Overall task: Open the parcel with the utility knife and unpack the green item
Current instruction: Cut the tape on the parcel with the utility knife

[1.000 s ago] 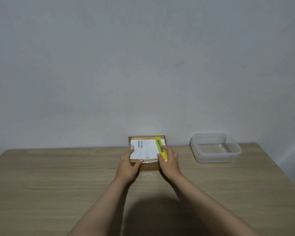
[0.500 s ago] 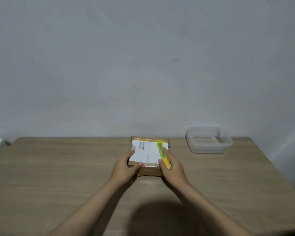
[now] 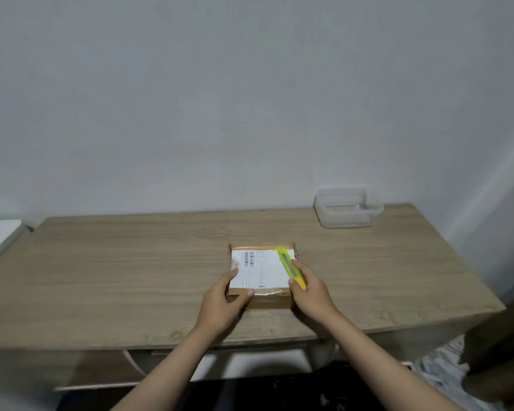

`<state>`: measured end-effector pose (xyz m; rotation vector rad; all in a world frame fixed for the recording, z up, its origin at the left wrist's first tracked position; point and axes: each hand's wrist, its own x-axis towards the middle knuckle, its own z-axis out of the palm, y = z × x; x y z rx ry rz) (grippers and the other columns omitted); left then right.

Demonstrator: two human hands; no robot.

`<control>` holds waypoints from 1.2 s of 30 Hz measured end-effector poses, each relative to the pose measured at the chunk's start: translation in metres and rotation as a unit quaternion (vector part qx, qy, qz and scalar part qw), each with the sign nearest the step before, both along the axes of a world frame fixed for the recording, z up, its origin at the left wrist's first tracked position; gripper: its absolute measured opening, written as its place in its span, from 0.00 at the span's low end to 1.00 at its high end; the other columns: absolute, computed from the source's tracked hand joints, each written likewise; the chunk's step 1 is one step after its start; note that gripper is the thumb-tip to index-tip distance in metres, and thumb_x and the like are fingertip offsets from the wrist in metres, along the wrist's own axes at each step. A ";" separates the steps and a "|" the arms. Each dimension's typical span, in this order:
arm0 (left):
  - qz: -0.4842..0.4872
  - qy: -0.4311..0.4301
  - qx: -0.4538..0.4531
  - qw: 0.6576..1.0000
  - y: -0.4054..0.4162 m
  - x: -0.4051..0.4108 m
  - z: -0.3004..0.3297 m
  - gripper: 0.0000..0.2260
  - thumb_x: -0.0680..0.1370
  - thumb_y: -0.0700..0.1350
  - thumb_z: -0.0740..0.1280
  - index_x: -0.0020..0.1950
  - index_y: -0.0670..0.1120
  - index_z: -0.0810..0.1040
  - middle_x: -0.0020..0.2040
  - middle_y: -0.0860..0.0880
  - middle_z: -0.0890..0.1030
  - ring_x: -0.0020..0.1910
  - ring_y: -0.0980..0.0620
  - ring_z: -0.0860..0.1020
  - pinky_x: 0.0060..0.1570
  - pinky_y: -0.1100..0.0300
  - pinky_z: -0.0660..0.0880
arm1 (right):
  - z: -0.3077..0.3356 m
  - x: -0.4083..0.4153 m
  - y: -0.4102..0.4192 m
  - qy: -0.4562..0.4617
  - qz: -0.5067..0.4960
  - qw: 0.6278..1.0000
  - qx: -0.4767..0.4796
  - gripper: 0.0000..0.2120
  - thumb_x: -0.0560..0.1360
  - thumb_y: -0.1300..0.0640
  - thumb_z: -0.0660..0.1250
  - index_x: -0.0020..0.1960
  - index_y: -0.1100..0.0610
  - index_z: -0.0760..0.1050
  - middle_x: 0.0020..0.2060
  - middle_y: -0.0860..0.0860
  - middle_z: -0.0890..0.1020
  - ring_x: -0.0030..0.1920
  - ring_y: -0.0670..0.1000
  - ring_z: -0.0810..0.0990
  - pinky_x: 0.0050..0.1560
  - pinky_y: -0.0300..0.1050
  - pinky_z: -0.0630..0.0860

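Wooden counter [image 3: 101,277] carries the parcel [image 3: 260,277] at its middle, gripped at the near left corner by the left hand [image 3: 223,304]. The knife [image 3: 290,267] is pinched against its right edge by the right hand [image 3: 312,292]. Light, stiff cardboard is judged; taped seams suit cutting.

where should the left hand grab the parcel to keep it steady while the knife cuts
Judging by its pose, grip the parcel at its near-left corner, coming from the left side. It is a flat box lying on the table, and the utility knife held by the right hand runs along its right edge. A left hand there, thumb on top and fingers down the side wall, stays clear of the blade's path.
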<state>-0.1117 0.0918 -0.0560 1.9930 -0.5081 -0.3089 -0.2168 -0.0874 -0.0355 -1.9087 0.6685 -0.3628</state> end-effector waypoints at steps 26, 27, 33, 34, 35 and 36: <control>-0.067 -0.019 0.019 0.997 -0.003 0.014 -0.013 0.30 0.72 0.47 0.72 0.70 0.50 0.64 0.64 0.49 0.66 0.64 0.55 0.67 0.63 0.65 0.61 | 0.012 -0.036 -0.025 -0.012 -0.092 0.990 0.110 0.19 0.76 0.68 0.61 0.63 0.51 0.74 0.44 0.56 0.83 0.17 0.45 0.69 0.19 0.40 0.73; -0.068 -0.021 0.021 0.997 -0.002 0.015 -0.013 0.30 0.71 0.47 0.73 0.70 0.50 0.64 0.64 0.48 0.66 0.63 0.54 0.67 0.63 0.65 0.62 | 0.010 -0.036 -0.024 -0.020 -0.106 0.989 0.102 0.17 0.76 0.66 0.63 0.61 0.52 0.76 0.40 0.55 0.83 0.16 0.45 0.68 0.18 0.40 0.71; -0.079 -0.034 0.041 0.995 -0.002 0.021 -0.011 0.31 0.71 0.48 0.73 0.70 0.50 0.64 0.64 0.47 0.67 0.61 0.56 0.66 0.62 0.66 0.61 | 0.012 -0.039 -0.021 -0.054 -0.166 0.979 0.109 0.12 0.72 0.62 0.70 0.54 0.53 0.80 0.34 0.52 0.83 0.20 0.49 0.75 0.20 0.38 0.73; -0.081 -0.034 0.049 0.995 -0.002 0.022 -0.010 0.31 0.71 0.49 0.73 0.70 0.49 0.63 0.64 0.47 0.66 0.60 0.57 0.66 0.62 0.66 0.60 | 0.013 -0.039 -0.021 -0.055 -0.168 0.978 0.113 0.11 0.72 0.62 0.71 0.54 0.54 0.81 0.35 0.51 0.82 0.22 0.50 0.77 0.21 0.37 0.74; -0.083 -0.033 0.058 0.994 -0.002 0.024 -0.009 0.31 0.70 0.49 0.74 0.70 0.49 0.63 0.63 0.48 0.66 0.60 0.56 0.66 0.62 0.66 0.60 | 0.016 -0.038 -0.021 -0.054 -0.165 0.978 0.116 0.11 0.71 0.63 0.71 0.53 0.55 0.80 0.37 0.51 0.82 0.24 0.52 0.78 0.22 0.37 0.74; -0.088 -0.031 0.068 0.993 -0.003 0.026 -0.008 0.32 0.70 0.49 0.74 0.70 0.49 0.63 0.62 0.48 0.66 0.61 0.54 0.67 0.62 0.66 0.61 | 0.018 -0.037 -0.022 -0.052 -0.161 0.978 0.121 0.11 0.71 0.63 0.71 0.52 0.55 0.80 0.37 0.51 0.82 0.25 0.53 0.80 0.22 0.37 0.74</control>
